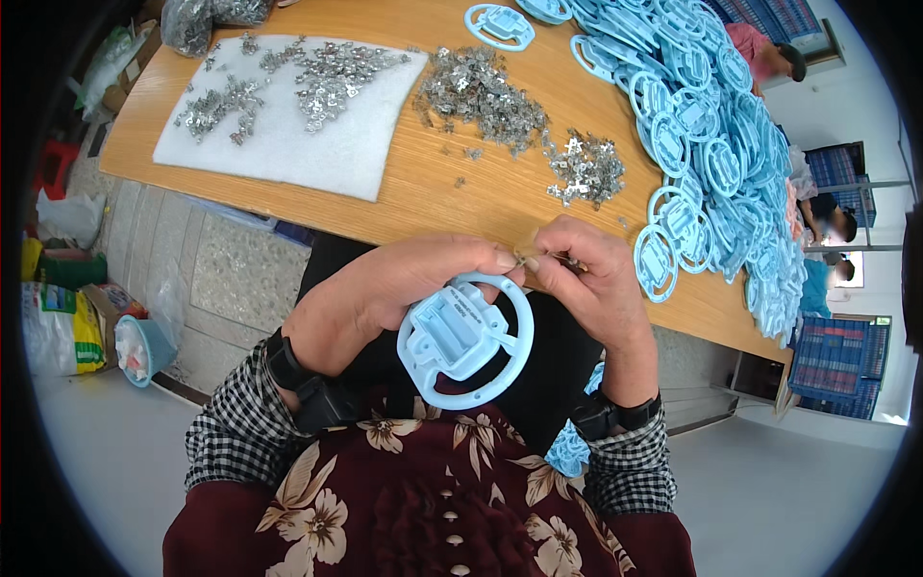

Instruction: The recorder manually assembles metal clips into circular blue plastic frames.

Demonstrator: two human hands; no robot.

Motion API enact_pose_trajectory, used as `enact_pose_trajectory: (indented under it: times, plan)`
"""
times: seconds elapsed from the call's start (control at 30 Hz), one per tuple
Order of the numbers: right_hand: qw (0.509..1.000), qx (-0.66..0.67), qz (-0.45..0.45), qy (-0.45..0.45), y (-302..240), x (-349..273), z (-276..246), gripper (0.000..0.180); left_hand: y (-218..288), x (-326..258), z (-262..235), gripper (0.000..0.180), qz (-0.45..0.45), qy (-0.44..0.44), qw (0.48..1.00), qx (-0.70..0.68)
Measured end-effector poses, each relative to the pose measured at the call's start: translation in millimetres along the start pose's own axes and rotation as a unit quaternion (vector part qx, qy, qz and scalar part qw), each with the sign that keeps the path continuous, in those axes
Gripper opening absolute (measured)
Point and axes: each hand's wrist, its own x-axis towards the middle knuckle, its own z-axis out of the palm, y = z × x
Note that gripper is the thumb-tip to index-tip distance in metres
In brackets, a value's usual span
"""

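Observation:
My left hand point(415, 274) is closed on a light-blue plastic toy steering wheel point(510, 370), held tilted above my lap with its boxy hollow centre facing up. Its thumb meets the fingertips of my right hand point(594, 279) just over the wheel's upper rim. The right fingers are pinched together, and a bit of small metal pieces point(574, 263) shows among them. Something yellowish covers a fingertip where the hands meet. Exactly what lies between the fingertips is too small to make out. Ahead on the wooden table point(317, 213) lie heaps of small metal pieces point(486, 96).
A large pile of blue wheels point(721, 163) covers the table's right side. A white foam sheet point(288, 163) bears more metal pieces. Grey bags point(187, 27) stand far left; a light-blue bin point(154, 351) is on the floor. Several people and blue crates point(836, 356) are at the right.

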Motion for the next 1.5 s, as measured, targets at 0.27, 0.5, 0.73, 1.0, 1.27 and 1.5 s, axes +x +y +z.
enact_pose_trajectory:
  times: [0.27,0.5,0.73,1.0,1.27,1.5]
  plan:
    - [0.964,0.207,0.159,0.039,-1,-13,2,0.011,-7,3,15,0.020,0.120,0.099,0.980,0.124]
    - [0.940,0.271,0.204,0.045,-8,-15,-1,0.013,-12,4,21,0.019,0.221,0.151,0.928,0.260]
    - [0.923,0.290,0.242,0.070,2,-18,3,0.012,-13,4,24,0.023,0.200,0.154,0.932,0.260]
    - [0.890,0.368,0.244,0.108,-5,-46,14,0.007,-11,3,17,0.028,0.284,0.197,0.927,0.143]
    - [0.913,0.335,0.220,0.076,7,-57,15,0.006,-5,-1,24,0.033,0.233,0.177,0.928,0.231]
    - [0.948,0.238,0.152,0.145,-3,-51,4,0.005,5,3,12,0.045,0.151,0.107,0.935,0.302]
